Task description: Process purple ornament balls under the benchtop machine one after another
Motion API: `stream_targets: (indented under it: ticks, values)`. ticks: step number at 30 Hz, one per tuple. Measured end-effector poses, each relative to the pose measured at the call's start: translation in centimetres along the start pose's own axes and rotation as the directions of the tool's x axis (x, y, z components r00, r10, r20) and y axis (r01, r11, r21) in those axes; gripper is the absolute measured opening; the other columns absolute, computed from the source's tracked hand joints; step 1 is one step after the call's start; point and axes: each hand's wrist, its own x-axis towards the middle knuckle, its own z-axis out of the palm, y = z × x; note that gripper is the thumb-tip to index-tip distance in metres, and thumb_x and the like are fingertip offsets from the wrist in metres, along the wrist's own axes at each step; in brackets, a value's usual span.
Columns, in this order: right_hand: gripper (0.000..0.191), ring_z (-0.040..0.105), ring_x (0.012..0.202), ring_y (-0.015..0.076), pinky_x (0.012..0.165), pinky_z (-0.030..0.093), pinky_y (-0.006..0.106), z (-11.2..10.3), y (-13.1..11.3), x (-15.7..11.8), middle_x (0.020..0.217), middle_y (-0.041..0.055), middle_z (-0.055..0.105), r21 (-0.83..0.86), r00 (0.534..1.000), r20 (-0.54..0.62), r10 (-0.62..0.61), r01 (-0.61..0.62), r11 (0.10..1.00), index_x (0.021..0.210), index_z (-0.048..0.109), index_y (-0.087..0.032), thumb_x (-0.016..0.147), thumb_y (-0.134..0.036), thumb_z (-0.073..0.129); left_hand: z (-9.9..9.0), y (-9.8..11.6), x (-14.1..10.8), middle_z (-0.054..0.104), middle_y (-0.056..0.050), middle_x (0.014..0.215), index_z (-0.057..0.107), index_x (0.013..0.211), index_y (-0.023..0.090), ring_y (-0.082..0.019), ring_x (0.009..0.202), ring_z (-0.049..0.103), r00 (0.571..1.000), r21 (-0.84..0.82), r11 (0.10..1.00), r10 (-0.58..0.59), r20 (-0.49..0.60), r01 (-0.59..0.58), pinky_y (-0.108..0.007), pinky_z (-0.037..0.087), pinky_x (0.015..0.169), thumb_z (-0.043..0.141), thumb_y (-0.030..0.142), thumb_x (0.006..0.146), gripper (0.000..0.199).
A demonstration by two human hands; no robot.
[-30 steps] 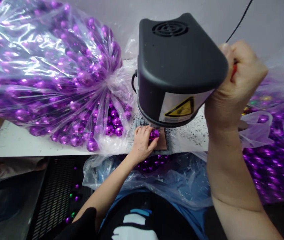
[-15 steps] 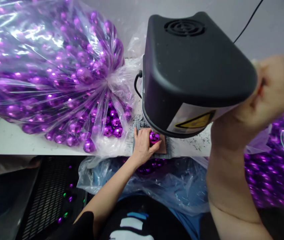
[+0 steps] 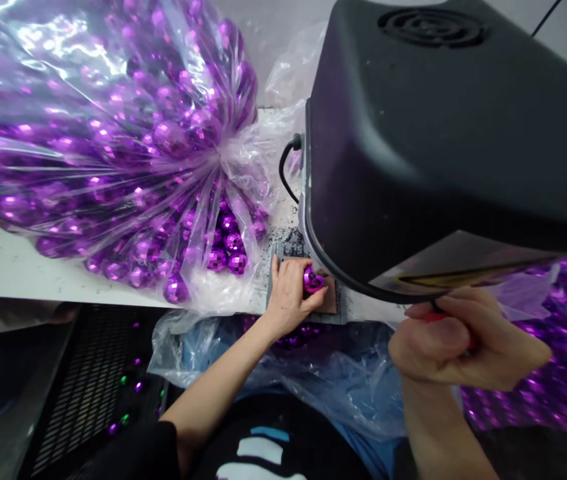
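My left hand [image 3: 290, 295] pinches a small purple mirrored ball [image 3: 312, 279] on a brown pad [image 3: 332, 299] under the black machine head [image 3: 443, 140]. My right hand [image 3: 463, 343] is closed around a red-handled lever [image 3: 436, 319] at the machine's right side, low down near the table edge. The ball sits directly below the machine's underside, half covered by my fingers.
A large clear bag [image 3: 98, 147] full of purple balls lies on the white table [image 3: 8, 267] at left. Another bag of purple balls [image 3: 553, 353] is at right. A blue-tinted plastic bag [image 3: 343, 373] with a few balls hangs over my lap. Loose balls lie on a black grate [image 3: 113, 400].
My right hand has pulled the red-handled lever down from above the machine's side to below it. The machine head looms larger and closer. My left hand keeps the ball on the pad.
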Motion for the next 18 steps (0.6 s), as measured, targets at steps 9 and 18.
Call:
stream_targets:
  ticks: [9, 18]
  values:
    - [0.019, 0.041, 0.049, 0.0101, 0.053, 0.033, 0.030, 1.5, 0.8, -1.5, 0.048, 0.0011, 0.043, -0.038, 0.985, -0.165, -0.051, 0.045, 0.998, 0.067, 0.051, -0.017, 0.081, -0.028, 0.044, -0.2, 0.0, 0.1, 0.064, -0.006, 0.113, 0.056, 0.120, 0.030, -0.030, 0.114, 0.056, 1.000, 0.006, 1.000, 0.015, 0.016, -0.015, -0.061, 0.031, 0.113, 0.065, 0.035, 0.086, 0.035]
    - [0.020, 0.052, 0.070, 0.0142, 0.064, 0.043, 0.031, 0.5, 1.5, -4.3, 0.063, 0.0040, 0.049, 0.025, 0.985, 0.065, 0.161, -0.163, 0.986, 0.082, 0.058, -0.022, 0.083, -0.033, 0.041, 0.4, -0.4, -0.1, 0.064, -0.008, 0.116, 0.055, 0.118, 0.024, -0.027, 0.117, 0.055, 1.000, -0.045, 0.999, -0.012, 0.003, 0.012, -0.055, 0.030, 0.114, 0.064, 0.039, 0.086, 0.036]
